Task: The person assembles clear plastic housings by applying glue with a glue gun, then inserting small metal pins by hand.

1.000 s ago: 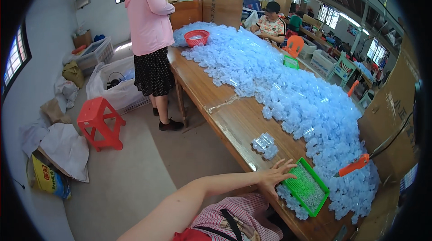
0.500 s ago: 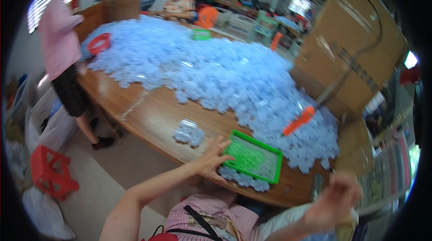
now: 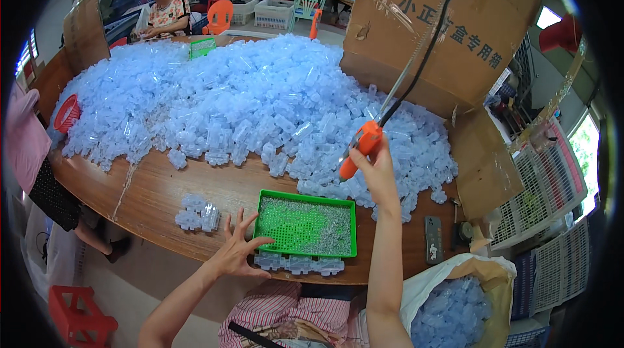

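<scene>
crowding table (image 3: 156, 182): plastic pieces (image 3: 260, 101), cardboard (image 3: 409, 45)

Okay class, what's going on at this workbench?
A person's right grip holds up an orange corded tool before a big heap of bluish plastic pieces. The left grip, spread open, is at the left edge of a green tray holding silvery bits. A row of pieces lies along its near side.

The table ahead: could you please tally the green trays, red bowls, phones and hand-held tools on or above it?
Green trays: 2
Red bowl: 1
Phone: 1
Held orange tool: 1
Total: 5
</scene>
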`<state>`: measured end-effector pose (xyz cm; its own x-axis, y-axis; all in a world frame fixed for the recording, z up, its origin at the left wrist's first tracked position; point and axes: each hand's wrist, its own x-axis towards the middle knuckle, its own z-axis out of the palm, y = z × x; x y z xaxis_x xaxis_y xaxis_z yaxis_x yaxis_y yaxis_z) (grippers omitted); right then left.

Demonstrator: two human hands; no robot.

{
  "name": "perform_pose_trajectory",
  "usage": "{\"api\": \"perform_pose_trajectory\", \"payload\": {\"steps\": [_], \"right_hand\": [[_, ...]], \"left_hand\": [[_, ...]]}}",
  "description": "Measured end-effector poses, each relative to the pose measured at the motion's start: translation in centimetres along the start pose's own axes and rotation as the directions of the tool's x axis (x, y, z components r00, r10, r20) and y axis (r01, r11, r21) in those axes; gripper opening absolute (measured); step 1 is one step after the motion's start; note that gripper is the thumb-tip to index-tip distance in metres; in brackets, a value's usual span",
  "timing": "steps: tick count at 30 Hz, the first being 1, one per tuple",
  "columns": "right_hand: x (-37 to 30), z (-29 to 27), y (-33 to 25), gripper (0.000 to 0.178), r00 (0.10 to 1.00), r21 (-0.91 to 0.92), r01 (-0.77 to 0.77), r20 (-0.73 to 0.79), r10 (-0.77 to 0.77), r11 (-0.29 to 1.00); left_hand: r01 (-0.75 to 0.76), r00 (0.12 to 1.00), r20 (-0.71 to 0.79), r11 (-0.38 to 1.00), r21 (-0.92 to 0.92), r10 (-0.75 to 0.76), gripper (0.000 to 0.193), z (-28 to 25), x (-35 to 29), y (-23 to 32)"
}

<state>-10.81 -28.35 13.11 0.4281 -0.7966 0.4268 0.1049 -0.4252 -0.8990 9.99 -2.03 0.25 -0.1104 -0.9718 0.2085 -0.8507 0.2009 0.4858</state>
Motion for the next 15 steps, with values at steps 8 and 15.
{"api": "perform_pose_trajectory", "payload": {"steps": [8, 15], "right_hand": [[0.0, 5.0, 2.9, 0.026, 0.993, 0.232, -0.061, -0.082, 0.082, 0.971], [-0.5, 8.1, 1.7, 0.022, 0.982, 0.230, -0.163, -0.059, 0.181, 0.960]], "left_hand": [[0.044, 0.998, 0.036, 0.999, -0.004, -0.044, 0.079, -0.2, -0.1, -0.1], [0.051, 0.998, 0.042, 0.998, -0.030, -0.050, 0.076, -0.3, -0.5, 0.2]]}}
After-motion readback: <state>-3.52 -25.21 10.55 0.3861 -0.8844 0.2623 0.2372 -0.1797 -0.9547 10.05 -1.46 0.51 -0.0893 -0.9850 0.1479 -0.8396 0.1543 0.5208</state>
